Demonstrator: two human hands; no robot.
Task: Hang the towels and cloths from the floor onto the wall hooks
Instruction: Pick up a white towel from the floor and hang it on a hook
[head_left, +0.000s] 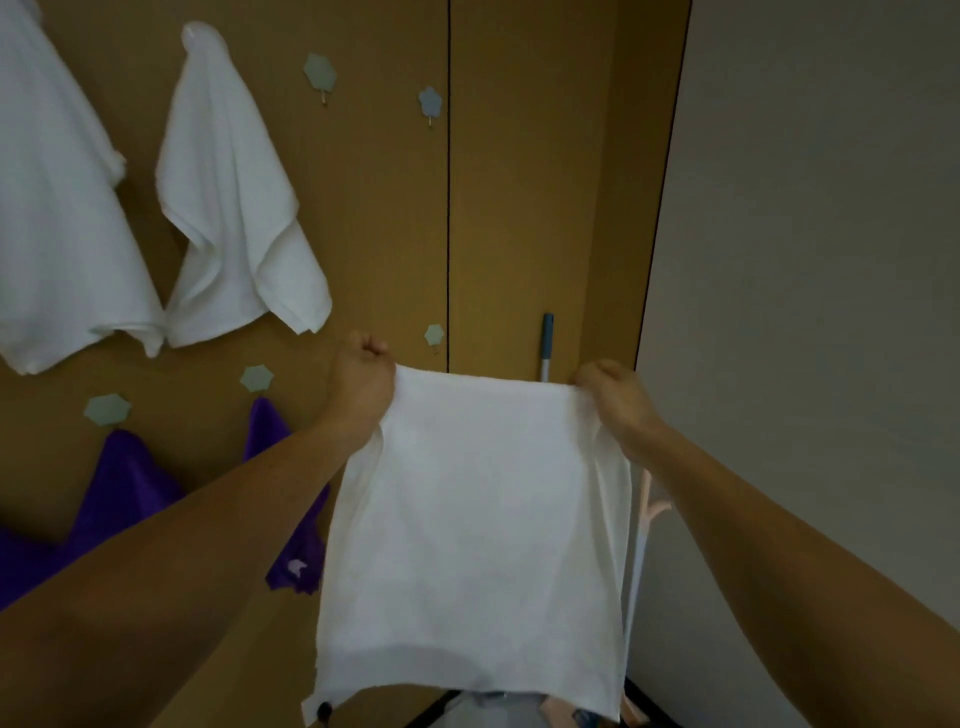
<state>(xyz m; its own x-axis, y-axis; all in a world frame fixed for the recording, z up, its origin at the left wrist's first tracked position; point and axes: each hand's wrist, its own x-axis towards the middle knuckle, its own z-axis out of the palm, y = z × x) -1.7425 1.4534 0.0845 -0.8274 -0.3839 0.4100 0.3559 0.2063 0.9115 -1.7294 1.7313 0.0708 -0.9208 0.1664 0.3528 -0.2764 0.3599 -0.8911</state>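
White cloth (478, 519) hung flat before us, stretched by its top edge between our two hands. Our left hand (361, 379) had its fingers curled tight on the cloth's top corner at eleven o'clock. Our right hand (615, 400) pinched the opposite corner at one o'clock, with the fabric bunched a little beneath it. The lower hem hung free at six o'clock; what lay under it was too dark to name.

At eight o'clock from the cloth, our left forearm crossed in front of the near purple cloth (265, 426). The far purple cloth (124, 499) hung at nine o'clock. Each hung just under a pale hexagonal hook (256, 378) (107, 409).

A bare low hook (434, 335) sat near our left hand, at one o'clock from it. At twelve o'clock from the cloth a blue-and-grey pole handle (547, 345) stood against the wooden panel (519, 182).

Farther up, at eleven o'clock, the small white towel (234, 208) hung from a covered hook. The large white towel (57, 208) hung beside it at ten o'clock, and their lower edges met. Right of them sat a bare hexagon hook (320, 73) and a bare flower hook (430, 102). At three o'clock ran a plain grey wall (805, 260).
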